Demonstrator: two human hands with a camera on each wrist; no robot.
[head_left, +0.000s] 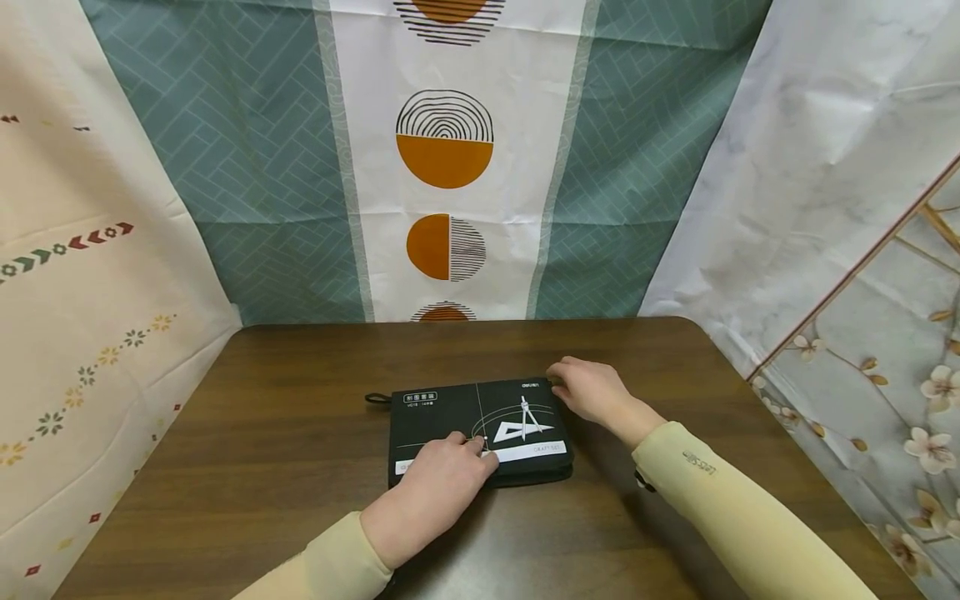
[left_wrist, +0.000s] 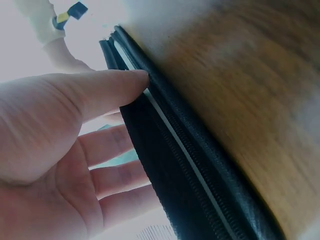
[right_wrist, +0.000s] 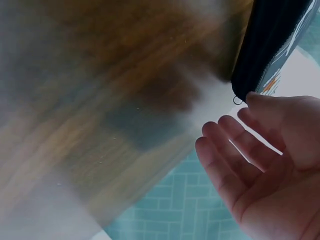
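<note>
A flat black zippered drafting set case, printed with a white compass and triangle, lies on the brown table. My left hand holds its near edge, fingers on the cover and thumb on the zippered side. In the left wrist view a pale strip shows between the rows of zipper teeth. At the far right corner, my right hand pinches the zipper, thumb and index finger close together. A small zipper pull ring sticks out beside the thumb in the right wrist view; the other fingers are loosely bent.
A black wrist loop extends from the case's far left corner. The wooden table ends at a patterned cloth behind. Other cloths hang along the left and right sides.
</note>
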